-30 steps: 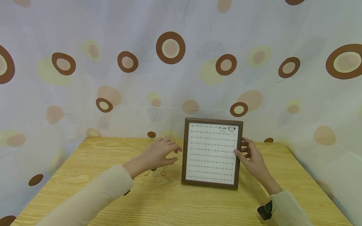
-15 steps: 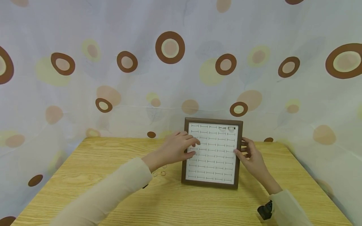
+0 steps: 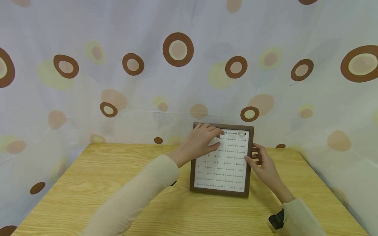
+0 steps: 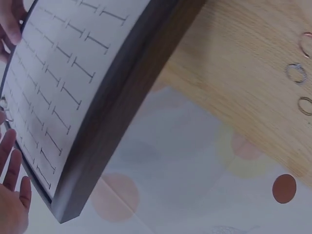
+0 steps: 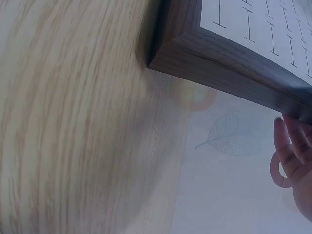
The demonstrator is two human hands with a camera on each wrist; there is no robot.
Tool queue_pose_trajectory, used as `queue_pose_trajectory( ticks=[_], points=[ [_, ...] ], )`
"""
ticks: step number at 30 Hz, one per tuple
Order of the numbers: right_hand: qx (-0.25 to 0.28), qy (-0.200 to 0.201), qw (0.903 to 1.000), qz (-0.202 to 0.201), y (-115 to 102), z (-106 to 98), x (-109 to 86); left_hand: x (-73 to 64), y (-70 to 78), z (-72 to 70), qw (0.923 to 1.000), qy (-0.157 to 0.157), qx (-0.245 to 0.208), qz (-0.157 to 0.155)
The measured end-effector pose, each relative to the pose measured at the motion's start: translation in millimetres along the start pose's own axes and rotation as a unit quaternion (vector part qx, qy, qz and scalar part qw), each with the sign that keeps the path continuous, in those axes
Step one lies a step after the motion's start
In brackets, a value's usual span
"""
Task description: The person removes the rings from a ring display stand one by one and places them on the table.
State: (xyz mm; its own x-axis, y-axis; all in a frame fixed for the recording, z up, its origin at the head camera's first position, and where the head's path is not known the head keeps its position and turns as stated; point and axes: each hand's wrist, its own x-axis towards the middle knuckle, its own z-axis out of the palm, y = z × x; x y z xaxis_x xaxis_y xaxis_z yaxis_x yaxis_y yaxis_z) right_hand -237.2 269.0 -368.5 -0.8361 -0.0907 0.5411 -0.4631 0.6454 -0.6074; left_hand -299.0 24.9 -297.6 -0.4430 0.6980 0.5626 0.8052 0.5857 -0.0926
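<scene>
A brown-framed ring display board point(image 3: 191, 177) stands tilted back on the table, its white face cut with rows of slots. Two rings point(image 3: 232, 133) sit in the top row at the right. My left hand point(image 3: 203, 141) is over the board's upper left, thumb and index finger apart, fingertips close to the top row. In the left wrist view its thumb is out of frame. With my right hand point(image 3: 262, 165) I grip the board's right edge, thumb in front and fingers behind. Loose rings, such as a silver ring point(image 4: 296, 73), lie on the table left of the board.
The wooden table point(image 3: 88, 183) reaches back to a patterned curtain point(image 3: 141, 85). My left sleeve point(image 3: 147, 186) covers the loose rings in the head view. A black wrist device point(image 3: 277, 219) shows below my right sleeve point(image 3: 298, 213).
My left hand has moved right and up, from beside the board's left edge to its top row, thumb and index finger still apart. My right hand and the board have kept still.
</scene>
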Motion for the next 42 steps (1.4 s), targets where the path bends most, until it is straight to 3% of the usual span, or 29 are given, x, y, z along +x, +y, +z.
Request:
queue_pose_trajectory(
  ticks=[6,15,20,29,35,42],
  points=[
    [0.007,0.002,1.0,0.0,17,4,2.0,16.6,5.6,1.7,0.9998,0.004,-0.017,-0.003],
    [0.022,-0.001,0.9997,-0.004,31,6,3.0,32.1,12.8,12.1,0.9991,0.032,0.027,-0.007],
    [0.017,0.0,0.9999,-0.001,26,5,2.7,37.0,15.2,15.4,0.9982,0.034,0.049,-0.002],
    [0.014,0.002,0.9999,-0.001,-4,0,0.7,40.1,14.7,24.0,0.9966,0.044,0.069,-0.001],
    [0.016,0.002,0.9999,-0.002,-6,-1,0.8,42.4,15.8,26.2,0.9957,0.061,0.07,-0.004],
    [0.019,0.002,0.9998,-0.002,-4,0,0.4,42.8,17.6,27.4,0.9963,0.055,0.062,-0.021]
  ],
)
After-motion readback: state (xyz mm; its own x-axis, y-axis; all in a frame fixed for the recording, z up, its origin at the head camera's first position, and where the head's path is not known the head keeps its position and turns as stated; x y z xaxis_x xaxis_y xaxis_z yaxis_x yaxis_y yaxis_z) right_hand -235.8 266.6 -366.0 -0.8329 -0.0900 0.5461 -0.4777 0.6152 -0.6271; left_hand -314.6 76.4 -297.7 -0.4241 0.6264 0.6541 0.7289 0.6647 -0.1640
